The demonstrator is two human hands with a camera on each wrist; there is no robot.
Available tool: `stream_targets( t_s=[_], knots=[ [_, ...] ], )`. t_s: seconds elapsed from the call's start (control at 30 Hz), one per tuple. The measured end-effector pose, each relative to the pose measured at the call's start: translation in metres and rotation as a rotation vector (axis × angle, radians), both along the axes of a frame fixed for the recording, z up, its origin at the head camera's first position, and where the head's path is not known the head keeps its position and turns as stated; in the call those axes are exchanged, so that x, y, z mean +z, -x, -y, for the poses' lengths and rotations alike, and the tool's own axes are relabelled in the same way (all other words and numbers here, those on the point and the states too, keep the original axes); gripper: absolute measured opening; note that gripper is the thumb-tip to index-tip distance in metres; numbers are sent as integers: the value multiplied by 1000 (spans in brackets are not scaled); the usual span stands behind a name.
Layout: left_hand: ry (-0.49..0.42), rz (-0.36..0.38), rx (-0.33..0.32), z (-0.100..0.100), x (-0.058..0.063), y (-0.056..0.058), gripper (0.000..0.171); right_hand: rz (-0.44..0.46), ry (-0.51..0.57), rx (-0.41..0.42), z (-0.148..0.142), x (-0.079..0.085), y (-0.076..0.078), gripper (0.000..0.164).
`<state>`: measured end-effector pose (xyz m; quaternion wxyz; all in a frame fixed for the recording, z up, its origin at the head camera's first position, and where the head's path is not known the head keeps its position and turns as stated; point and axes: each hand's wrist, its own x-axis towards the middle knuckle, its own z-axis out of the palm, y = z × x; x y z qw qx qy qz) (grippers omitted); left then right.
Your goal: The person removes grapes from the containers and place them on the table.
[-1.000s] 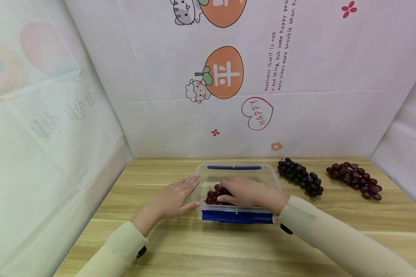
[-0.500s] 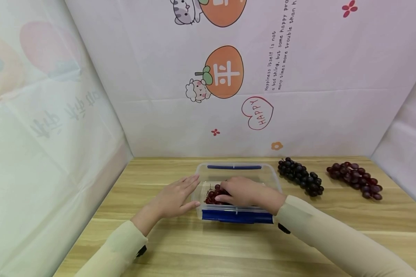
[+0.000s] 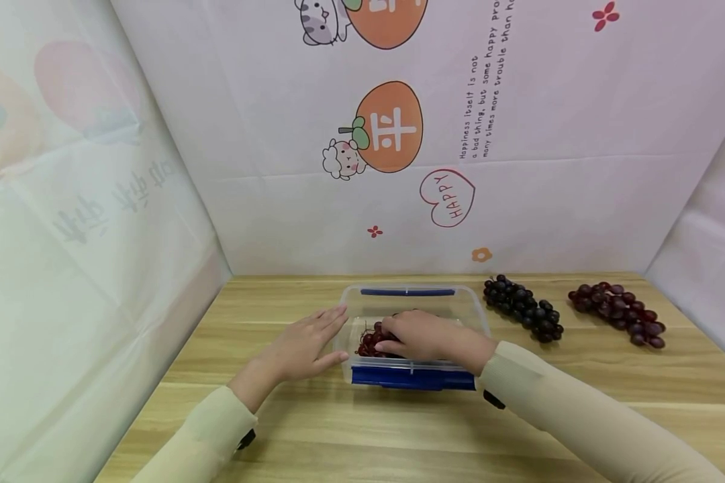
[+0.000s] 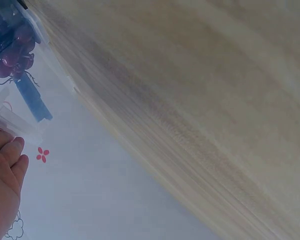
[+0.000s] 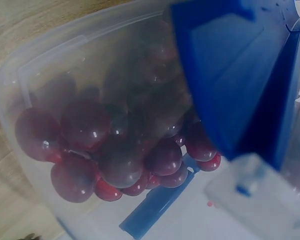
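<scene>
A clear plastic food box [image 3: 362, 364] with blue latches [image 3: 413, 378] stands mid-table in the head view, without a lid. Inside lies a bunch of red grapes [image 3: 371, 339], partly covered by my right hand [image 3: 419, 333]. That hand reaches over the near wall, its fingers curled down on the bunch and the thumb along the near side; the fingertips are hidden. Flat against the box's left side is my left hand [image 3: 305, 345], fingers straight and spread. The right wrist view shows the grapes [image 5: 120, 160] through the box wall, beside a blue latch [image 5: 230, 75].
Right of the box lies a bunch of black grapes [image 3: 522, 307]. A second dark red bunch of grapes [image 3: 619, 312] lies farther right. Behind the wooden table [image 3: 399, 436] rises a white printed backdrop [image 3: 278, 221]; a similar sheet [image 3: 97, 288] hangs on the left.
The right forearm has shifted slightly to the left, and the hand stays on the grapes in the box. My left hand has not moved.
</scene>
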<state>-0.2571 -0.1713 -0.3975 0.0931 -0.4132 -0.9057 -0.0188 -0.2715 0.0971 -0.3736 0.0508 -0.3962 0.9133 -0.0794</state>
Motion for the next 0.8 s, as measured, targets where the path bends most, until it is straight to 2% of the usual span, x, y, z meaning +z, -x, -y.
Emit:
stream_targets(
  t_s=[0.2, 0.57, 0.8],
  knots=[
    [5, -9, -1, 0, -1, 1, 74, -4, 25, 50, -2, 1, -1, 31],
    [6, -15, -2, 1, -1, 1, 75, 4, -2, 16, 1, 1, 0, 30],
    [5, -13, -4, 1, -1, 1, 74, -92, -17, 44, 0, 1, 0, 30]
  ],
)
